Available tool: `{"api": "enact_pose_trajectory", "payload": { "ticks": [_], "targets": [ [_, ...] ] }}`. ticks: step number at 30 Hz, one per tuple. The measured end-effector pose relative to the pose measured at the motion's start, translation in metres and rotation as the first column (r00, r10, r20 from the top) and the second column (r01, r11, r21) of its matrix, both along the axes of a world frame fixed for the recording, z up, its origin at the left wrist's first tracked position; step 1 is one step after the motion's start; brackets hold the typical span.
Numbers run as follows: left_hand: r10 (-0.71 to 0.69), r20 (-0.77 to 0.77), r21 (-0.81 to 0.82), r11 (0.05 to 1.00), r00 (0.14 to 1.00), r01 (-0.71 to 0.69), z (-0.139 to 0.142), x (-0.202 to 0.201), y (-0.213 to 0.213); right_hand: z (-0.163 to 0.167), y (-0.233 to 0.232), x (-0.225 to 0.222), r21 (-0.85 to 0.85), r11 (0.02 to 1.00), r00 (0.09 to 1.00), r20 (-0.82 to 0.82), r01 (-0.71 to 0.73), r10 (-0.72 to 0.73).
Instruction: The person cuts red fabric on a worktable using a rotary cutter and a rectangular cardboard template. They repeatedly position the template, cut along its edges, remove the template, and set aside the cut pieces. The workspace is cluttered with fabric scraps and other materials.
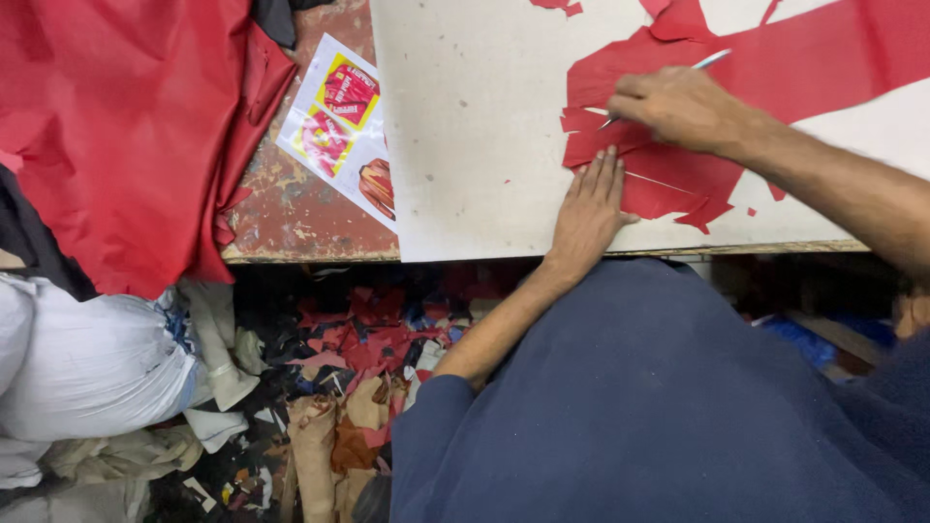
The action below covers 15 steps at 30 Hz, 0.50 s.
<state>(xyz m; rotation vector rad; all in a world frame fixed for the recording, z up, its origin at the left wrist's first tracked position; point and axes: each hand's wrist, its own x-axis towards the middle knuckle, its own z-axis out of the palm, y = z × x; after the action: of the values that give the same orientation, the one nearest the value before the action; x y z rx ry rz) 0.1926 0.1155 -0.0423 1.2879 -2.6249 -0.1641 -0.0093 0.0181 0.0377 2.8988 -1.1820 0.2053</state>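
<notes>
Red sheet [678,184] under left hand [588,208], right hand [683,105] apparently gripping blade [712,59]

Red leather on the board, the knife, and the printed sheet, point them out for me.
red leather [823,58], head view, on the broad upper strip.
knife [710,60], head view, on its pale handle end.
printed sheet [334,121], head view, on its middle.

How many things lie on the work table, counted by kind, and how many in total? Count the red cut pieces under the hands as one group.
Pale cutting board: 1
Group of red cut pieces: 1
Large red sheet: 1
Printed paper sheet: 1
Thin tool in the right hand: 1
Total: 5
</notes>
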Motion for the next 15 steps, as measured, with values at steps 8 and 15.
{"api": "enact_pose_trajectory", "payload": {
  "ticks": [8, 15],
  "targets": [
    [-0.118, -0.125, -0.020, 0.993, 0.985, 0.117, -0.002, 0.017, -0.010, -0.031, -0.026, 0.052, 0.099, 0.941, 0.946, 0.002, -0.324, 0.325],
    [-0.231, -0.083, -0.048, 0.973, 0.969, 0.228, 0.000, 0.025, -0.022, -0.028, -0.056, 0.028, -0.064, 0.921, 0.912, -0.180, -0.385, 0.369]
  ]
}}
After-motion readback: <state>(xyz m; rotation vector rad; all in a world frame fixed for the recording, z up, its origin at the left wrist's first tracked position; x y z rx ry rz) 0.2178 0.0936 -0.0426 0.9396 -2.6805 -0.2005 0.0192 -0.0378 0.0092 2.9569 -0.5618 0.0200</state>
